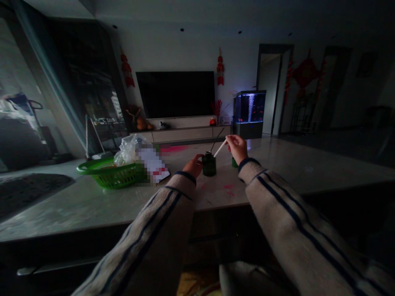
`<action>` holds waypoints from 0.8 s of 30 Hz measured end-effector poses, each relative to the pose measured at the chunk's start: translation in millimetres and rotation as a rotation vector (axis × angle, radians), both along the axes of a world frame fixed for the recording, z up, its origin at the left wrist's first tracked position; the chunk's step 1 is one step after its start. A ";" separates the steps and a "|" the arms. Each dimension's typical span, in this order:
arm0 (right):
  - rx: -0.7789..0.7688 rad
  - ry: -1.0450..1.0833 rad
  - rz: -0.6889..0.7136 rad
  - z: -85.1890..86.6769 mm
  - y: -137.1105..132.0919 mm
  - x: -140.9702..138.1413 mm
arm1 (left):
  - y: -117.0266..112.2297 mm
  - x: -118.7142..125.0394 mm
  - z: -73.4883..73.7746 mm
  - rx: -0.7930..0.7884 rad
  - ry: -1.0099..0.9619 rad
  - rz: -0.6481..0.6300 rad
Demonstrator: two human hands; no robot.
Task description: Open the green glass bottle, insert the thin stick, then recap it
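Observation:
A small dark green glass bottle (209, 166) stands upright on the table, with a thin dark stick (217, 139) leaning out of its neck. My left hand (194, 166) grips the bottle's left side, fingers curled against the glass. Between the pinched fingertips of my right hand (237, 147) is a slim white stick (220, 149), slanting down to the left. Its lower end is close to the bottle's right shoulder; whether they touch I cannot tell. Partly hidden behind my right hand is another green object (235, 163), too covered to make out.
Left of the bottle, a green plastic basket (112, 176) holds a clear plastic bag (131, 146). A blurred-out white item (154, 162) lies against it. Pink marks (228, 190) show on the pale tabletop (277, 172). Beyond are a television (175, 94) and a lit aquarium (249, 107).

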State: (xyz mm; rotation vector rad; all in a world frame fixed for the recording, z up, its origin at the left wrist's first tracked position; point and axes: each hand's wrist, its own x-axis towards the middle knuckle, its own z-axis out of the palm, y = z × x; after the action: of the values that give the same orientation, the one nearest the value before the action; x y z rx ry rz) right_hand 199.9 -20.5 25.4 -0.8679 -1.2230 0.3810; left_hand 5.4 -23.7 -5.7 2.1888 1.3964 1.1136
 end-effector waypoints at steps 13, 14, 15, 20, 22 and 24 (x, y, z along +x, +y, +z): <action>0.237 -0.141 0.018 -0.6 -10.1 -18.5 | 5.4 -1.4 -4.1 0.000 0.014 -0.010; 0.241 -0.199 -0.015 0.1 -11.4 -19.5 | 5.1 -1.3 -3.9 -0.001 0.021 -0.009; 0.243 -0.266 -0.043 0.9 -13.1 -20.6 | 4.9 -1.1 -3.7 0.001 0.029 -0.004; 0.214 -0.633 -0.154 3.6 -21.8 -28.6 | 3.1 -0.1 -2.5 0.003 0.049 0.002; 0.187 -0.727 -0.184 3.5 -22.7 -31.2 | 2.1 0.3 -2.1 0.002 0.050 -0.001; 0.153 -0.770 -0.197 2.9 -22.1 -32.6 | 1.5 0.5 -2.0 0.008 0.050 0.002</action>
State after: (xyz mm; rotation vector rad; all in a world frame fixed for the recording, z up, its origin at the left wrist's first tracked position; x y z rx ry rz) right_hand 167.3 -42.5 28.3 -1.0276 -1.8187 -0.2375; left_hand 5.9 -22.1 -7.7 2.2357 1.4173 1.0737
